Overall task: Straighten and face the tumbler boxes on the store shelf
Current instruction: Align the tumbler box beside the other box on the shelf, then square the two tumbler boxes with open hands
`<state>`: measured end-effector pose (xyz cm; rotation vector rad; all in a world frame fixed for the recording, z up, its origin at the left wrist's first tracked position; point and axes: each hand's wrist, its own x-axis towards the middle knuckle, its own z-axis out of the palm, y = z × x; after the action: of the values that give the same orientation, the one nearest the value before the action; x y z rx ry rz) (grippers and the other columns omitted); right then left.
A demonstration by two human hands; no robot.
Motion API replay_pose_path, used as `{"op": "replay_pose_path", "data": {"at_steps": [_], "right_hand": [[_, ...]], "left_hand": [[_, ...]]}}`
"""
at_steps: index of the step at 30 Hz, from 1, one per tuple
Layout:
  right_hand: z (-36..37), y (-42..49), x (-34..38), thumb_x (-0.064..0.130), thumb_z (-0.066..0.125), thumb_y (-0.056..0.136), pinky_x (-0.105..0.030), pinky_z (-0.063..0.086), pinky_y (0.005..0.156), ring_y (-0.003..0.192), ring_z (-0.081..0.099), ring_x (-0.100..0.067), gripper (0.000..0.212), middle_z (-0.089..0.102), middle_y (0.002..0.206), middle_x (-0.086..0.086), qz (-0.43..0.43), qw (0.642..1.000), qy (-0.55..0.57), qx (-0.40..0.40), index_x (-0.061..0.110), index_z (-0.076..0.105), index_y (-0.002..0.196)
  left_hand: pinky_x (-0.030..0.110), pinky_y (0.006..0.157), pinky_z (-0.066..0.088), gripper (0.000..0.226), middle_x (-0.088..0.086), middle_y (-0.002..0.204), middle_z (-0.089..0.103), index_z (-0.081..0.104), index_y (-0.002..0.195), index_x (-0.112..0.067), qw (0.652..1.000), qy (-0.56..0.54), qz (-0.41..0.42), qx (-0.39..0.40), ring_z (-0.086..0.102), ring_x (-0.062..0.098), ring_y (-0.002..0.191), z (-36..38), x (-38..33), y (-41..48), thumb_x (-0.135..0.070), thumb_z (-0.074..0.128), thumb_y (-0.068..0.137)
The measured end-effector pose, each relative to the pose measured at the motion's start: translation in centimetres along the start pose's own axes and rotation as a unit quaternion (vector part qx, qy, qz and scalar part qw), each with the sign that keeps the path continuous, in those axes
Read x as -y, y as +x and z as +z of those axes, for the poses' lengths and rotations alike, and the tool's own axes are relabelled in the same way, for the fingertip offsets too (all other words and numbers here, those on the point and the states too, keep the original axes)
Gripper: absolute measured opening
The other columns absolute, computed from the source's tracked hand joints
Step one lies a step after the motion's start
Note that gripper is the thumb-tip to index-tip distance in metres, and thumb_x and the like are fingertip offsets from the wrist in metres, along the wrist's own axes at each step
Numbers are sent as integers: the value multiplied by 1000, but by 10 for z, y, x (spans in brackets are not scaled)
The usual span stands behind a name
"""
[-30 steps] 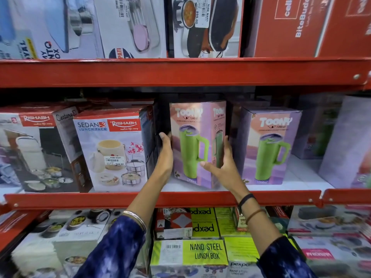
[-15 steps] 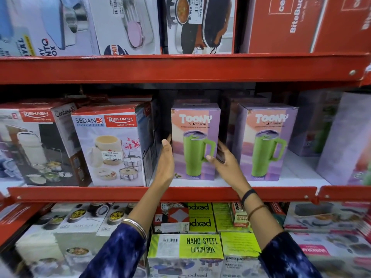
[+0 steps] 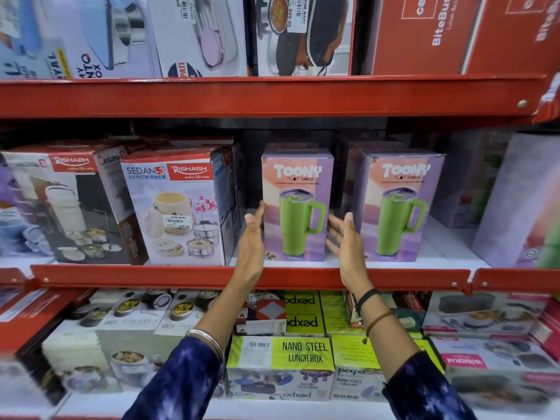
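The left Toony tumbler box (image 3: 297, 204) is stood upright on the middle shelf (image 3: 248, 275), front panel squared outward, beside a second Toony tumbler box (image 3: 400, 204). It is flanked by flat, open hands: the left hand (image 3: 253, 237) at its left edge, the right hand (image 3: 345, 237) just off its right edge. Nothing is gripped.

1. I see a red metal shelf rail (image 3: 272, 97) running above the hands, bolted near its right end.
2. Another red rail (image 3: 145, 275) crosses at wrist level (joints visible left and right).
3. The white shelf board (image 3: 448, 242) shows right of the hands.
4. Behind, the shelf's back (image 3: 360, 128) is dark, unlit.
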<state>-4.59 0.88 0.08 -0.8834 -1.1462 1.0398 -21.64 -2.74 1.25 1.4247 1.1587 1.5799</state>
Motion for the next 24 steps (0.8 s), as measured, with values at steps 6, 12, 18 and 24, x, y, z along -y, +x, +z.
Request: {"op": "replay_pose_path", "data": {"at_steps": [6, 12, 18, 24], "right_hand": [[-7, -18, 5, 48, 22, 97, -44, 39, 108, 126, 49, -24, 59, 51, 140, -12, -6, 1000, 2, -5, 9, 52, 129], [-10, -36, 5, 51, 23, 96, -40, 43, 104, 122, 54, -22, 61, 55, 135, -12, -17, 1000, 7, -7, 10, 56, 127], [-11, -45, 7, 65, 27, 84, -37, 48, 99, 114, 60, -18, 74, 62, 127, -10, -34, 999, -5, -12, 12, 60, 123], [-25, -47, 12, 62, 22, 83, -32, 48, 95, 114, 59, -18, 73, 60, 128, -9, -68, 997, -11, -46, 12, 59, 121]], "left_hand": [[62, 114, 24, 82, 2, 157, 30, 39, 126, -62, 1000, -26, 8, 0, 32, 29, 142, -5, -5, -20, -97, 16, 55], [56, 113, 25, 83, 4, 158, 26, 40, 121, -63, 1000, -21, 14, 1, 24, 29, 145, -7, -17, -41, -99, 15, 50], [47, 110, 31, 82, 1, 157, 28, 34, 138, -45, 999, 21, 23, -16, 27, 24, 143, -8, -13, -46, -83, 11, 70], [42, 121, 16, 61, -2, 155, 21, 28, 144, -27, 973, 155, 140, -96, 18, 11, 143, 24, -8, -58, -59, 15, 94]]}}
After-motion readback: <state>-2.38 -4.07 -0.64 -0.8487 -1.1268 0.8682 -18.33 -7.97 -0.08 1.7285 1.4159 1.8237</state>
